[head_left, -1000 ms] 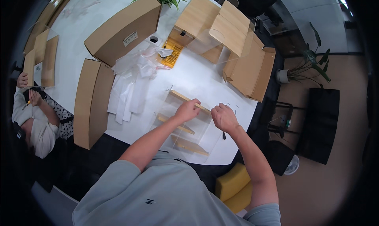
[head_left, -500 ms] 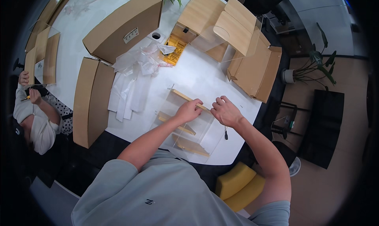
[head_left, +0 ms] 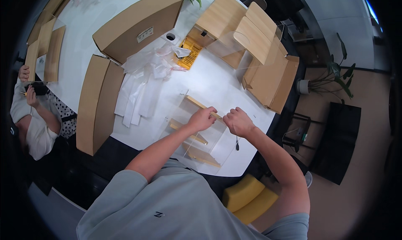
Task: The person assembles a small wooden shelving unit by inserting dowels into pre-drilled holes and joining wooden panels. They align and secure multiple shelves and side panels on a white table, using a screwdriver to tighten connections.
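A partly built stand of clear plastic panels and light wooden boards rests on the white table in front of me. My left hand is closed around the top edge of the far wooden board. At that board's right end, my right hand has its fingers pinched together; whatever lies between them is hidden. Two further wooden boards, a middle one and a near one, stand between the panels. A small screwdriver with a dark handle lies below my right hand.
Plastic wrapping and a yellow bit case lie beyond the stand. Cardboard boxes stand at left and right. A finished-looking wood-and-plastic stand sits at the back. Another person works at far left. A yellow chair is near right.
The whole view has shifted slightly. My left hand keeps its grip on the board, and my right fingers stay pinched at its right end, with only a slight movement.
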The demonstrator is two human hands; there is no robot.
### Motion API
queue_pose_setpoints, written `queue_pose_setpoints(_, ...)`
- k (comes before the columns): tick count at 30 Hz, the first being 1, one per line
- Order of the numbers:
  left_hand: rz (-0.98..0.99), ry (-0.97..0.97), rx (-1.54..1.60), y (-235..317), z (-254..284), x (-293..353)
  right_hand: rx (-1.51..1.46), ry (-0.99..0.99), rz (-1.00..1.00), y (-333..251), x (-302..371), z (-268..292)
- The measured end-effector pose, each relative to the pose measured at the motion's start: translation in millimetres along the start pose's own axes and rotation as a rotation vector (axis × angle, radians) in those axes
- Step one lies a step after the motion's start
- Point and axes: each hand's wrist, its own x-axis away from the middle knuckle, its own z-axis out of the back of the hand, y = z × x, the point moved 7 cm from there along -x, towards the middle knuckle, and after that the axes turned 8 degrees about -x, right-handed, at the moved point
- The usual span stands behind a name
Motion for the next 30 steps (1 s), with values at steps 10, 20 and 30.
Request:
queue_pose_setpoints(10, 0.023, -0.022, 0.023, -0.3, -1.8, -0.6, -0.345, 0.170, -0.421, 3.3, 6.6, -10.0)
queue_pose_setpoints(20, 0.022, 0.014, 0.032, -3.6, -1.5, -3.5, -0.822, 0.547, -1.196, -10.5, 8.6, -51.9)
queue_pose_setpoints(30, 0.016, 0.015, -0.077, -1.0, -0.7, -2.3, -0.299, 0.343, -0.611, -16.3, 33.0, 1.4)
